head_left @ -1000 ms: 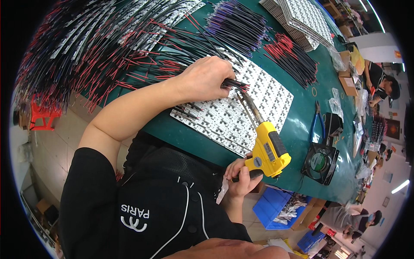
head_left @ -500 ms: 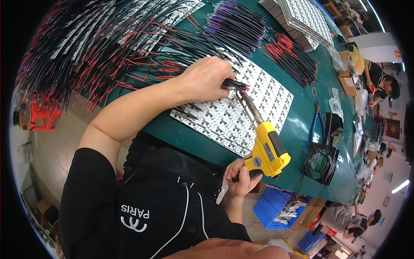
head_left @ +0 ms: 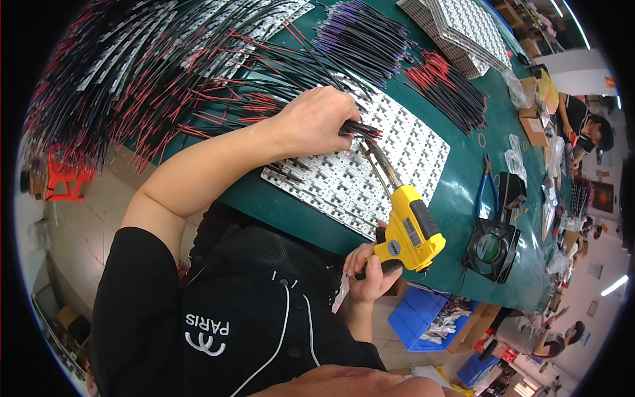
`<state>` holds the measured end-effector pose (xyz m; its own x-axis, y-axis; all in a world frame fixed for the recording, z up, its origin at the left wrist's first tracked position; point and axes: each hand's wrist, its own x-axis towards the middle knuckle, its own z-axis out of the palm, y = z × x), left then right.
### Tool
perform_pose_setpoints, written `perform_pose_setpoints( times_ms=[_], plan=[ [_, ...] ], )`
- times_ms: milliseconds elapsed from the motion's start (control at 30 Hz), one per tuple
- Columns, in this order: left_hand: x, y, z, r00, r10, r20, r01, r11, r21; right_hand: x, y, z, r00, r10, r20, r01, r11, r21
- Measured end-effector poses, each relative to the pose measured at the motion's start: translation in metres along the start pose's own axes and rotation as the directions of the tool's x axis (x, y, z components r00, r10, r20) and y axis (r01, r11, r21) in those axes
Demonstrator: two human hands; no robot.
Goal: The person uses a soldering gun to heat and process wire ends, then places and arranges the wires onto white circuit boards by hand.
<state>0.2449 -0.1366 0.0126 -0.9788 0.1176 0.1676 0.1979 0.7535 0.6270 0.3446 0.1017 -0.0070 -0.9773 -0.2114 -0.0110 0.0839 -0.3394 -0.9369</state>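
Note:
My left hand [head_left: 322,120] is closed round black wires [head_left: 362,130] above a panel of white circuit boards [head_left: 413,145]. Their ends stick out past my fingers toward the right. In my right hand [head_left: 370,272], near the table's front edge, is the grip of a yellow soldering gun [head_left: 411,228]. Its metal barrel slants up and left, with the tip close under the wire ends; whether they touch I cannot tell. More red and black wires [head_left: 264,102] lie on the panel's left part, partly hidden behind my left hand and forearm.
Bundles of purple-black wires [head_left: 364,40] and red-black wires [head_left: 450,92] lie at the back of the green table [head_left: 456,185]. Stacked white panels [head_left: 466,33] stand beyond. Blue-handled pliers [head_left: 488,188] and a black fan [head_left: 491,250] sit right. A blue bin [head_left: 413,321] stands below the edge.
The soldering gun has shifted very slightly to the left in my right hand. My left hand stays in place with the wires. At far right, two other people have moved their arms.

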Motion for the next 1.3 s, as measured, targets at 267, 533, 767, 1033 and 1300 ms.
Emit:
perform_pose_setpoints(
  times_ms=[267,533,767,1033,1300],
  plan=[
    [-0.001,-0.002,0.001,0.996,0.040,-0.077,-0.042,0.999,-0.028,-0.006,0.002,0.001,0.999,-0.042,-0.012,0.042,0.999,-0.014],
    [0.000,-0.003,0.002,1.000,0.016,-0.017,-0.016,1.000,-0.003,-0.006,0.005,0.004,0.999,-0.030,-0.014,0.029,0.999,-0.020],
    [0.000,-0.002,0.001,1.000,0.013,-0.015,-0.013,1.000,-0.009,-0.007,0.005,0.005,0.999,-0.044,-0.023,0.043,0.998,-0.037],
    [0.000,-0.004,0.000,1.000,0.026,-0.008,-0.026,0.999,-0.022,-0.010,-0.001,0.002,0.999,-0.040,-0.025,0.040,0.999,-0.017],
    [0.001,-0.007,-0.007,0.995,0.092,0.024,-0.090,0.992,-0.084,-0.010,0.002,0.002,0.999,-0.052,-0.010,0.052,0.998,-0.036]
  ],
)
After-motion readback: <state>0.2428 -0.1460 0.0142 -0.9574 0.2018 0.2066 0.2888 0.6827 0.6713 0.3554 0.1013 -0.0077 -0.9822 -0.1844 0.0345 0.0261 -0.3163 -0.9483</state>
